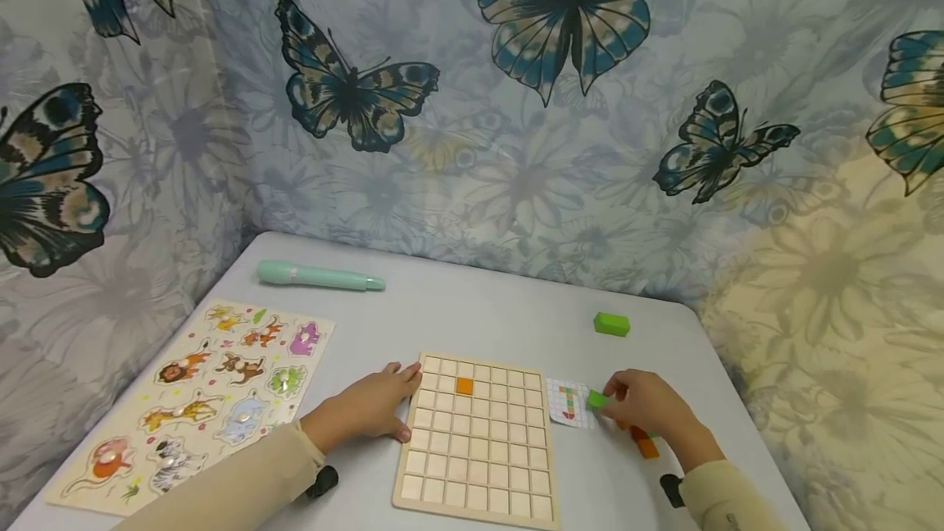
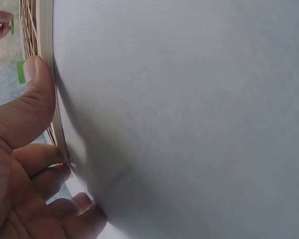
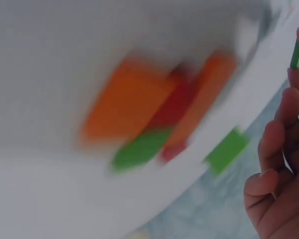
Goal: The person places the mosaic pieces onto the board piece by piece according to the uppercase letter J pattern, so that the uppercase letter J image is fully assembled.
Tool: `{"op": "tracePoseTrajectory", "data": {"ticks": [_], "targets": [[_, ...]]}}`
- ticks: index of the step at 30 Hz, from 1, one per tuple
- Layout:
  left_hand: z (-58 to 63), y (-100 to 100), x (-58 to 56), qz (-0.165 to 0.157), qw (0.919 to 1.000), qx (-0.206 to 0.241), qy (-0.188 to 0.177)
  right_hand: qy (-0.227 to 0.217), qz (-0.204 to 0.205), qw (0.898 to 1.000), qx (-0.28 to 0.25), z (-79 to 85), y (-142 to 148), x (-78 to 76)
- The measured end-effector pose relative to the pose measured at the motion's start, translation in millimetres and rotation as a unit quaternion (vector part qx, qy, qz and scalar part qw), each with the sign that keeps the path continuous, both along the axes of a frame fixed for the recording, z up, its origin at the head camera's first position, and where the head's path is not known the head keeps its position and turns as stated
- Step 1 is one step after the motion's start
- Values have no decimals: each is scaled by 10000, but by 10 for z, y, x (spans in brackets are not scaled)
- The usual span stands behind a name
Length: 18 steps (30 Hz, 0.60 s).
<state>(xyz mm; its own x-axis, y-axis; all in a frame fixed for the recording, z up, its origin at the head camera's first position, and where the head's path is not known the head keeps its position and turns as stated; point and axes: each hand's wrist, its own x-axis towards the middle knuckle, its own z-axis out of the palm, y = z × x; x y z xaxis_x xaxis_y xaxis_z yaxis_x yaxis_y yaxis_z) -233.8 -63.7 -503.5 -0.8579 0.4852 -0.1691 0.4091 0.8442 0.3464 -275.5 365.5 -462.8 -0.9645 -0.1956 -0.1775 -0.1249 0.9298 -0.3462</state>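
In the right hand [image 1: 649, 408], pinched between thumb and fingertips: a green tile [image 1: 596, 400] just beside the right edge of a paper card [image 1: 564, 412], with loose orange, red and green blocks [image 3: 134, 102] close beneath. Along the left edge of a gridded wooden board [image 1: 478, 447], in light touch with fingers and thumb spread: the left hand [image 1: 372, 408]. Farther out on the desk [image 1: 472, 310]: an animal puzzle [image 1: 199, 408] at left, a teal pen [image 1: 320, 276] and another green block [image 1: 611, 324] behind.
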Motion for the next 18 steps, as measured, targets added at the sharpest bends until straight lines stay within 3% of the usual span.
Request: {"op": "tracePoseTrajectory", "data": {"ticks": [3,9,14,18], "targets": [[-4,12,-12,7,10000,-77,-6,-11,337,9993,-148,4,-390,-20],[4,6,-14,-45,9999,-68,108,216,1498,9884,-145,-34,-1144,-109],[14,13,21,-83,9999,-92,77,110,1828,9830,-97,-90,-1425,-121],[18,7,11,-34,9997,-179,165,346,1911,9810,-35,-112,-1511,-145]]}}
